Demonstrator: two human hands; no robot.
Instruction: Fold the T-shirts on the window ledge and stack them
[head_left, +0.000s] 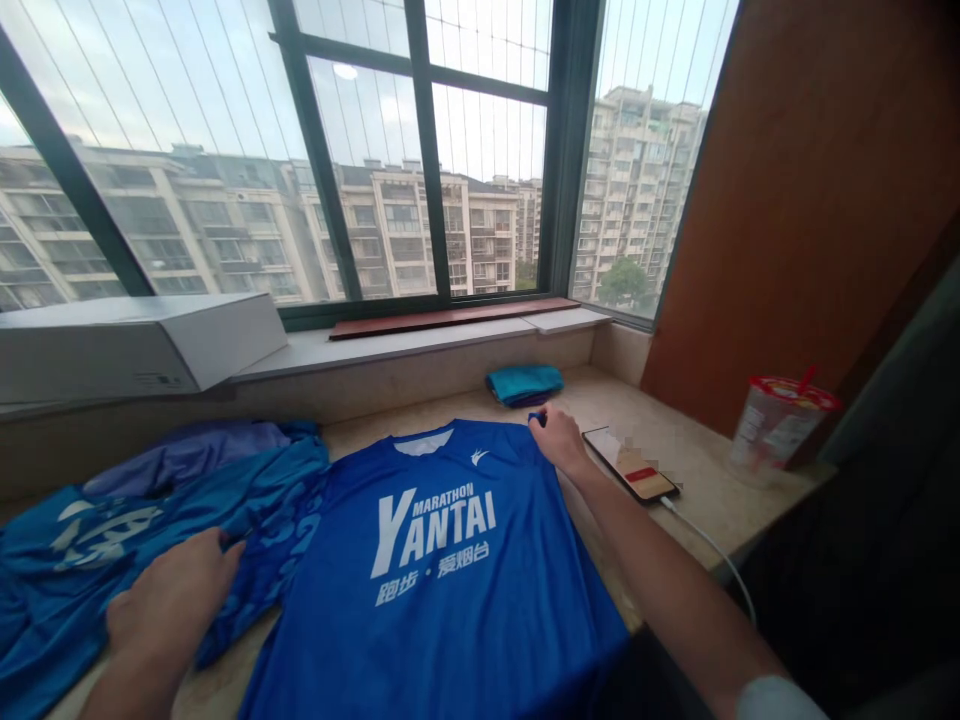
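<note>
A bright blue T-shirt [442, 590] printed "MARATHON YANTAI" in white lies flat, front up, on a beige stone counter [660, 430]. My right hand [556, 440] is closed, pinching the shirt's far right shoulder. My left hand [174, 600] rests with curled fingers on the shirt's left sleeve, where it meets a heap of other blue printed shirts [90, 550]. A folded teal garment [525, 384] sits just beyond my right hand.
A phone [630, 464] with a white cable [712, 550] lies right of the shirt. A plastic cup with a red lid [776, 425] stands at the counter's right end. A long white box [127, 345] lies on the window sill. A brown wall panel [810, 200] closes the right side.
</note>
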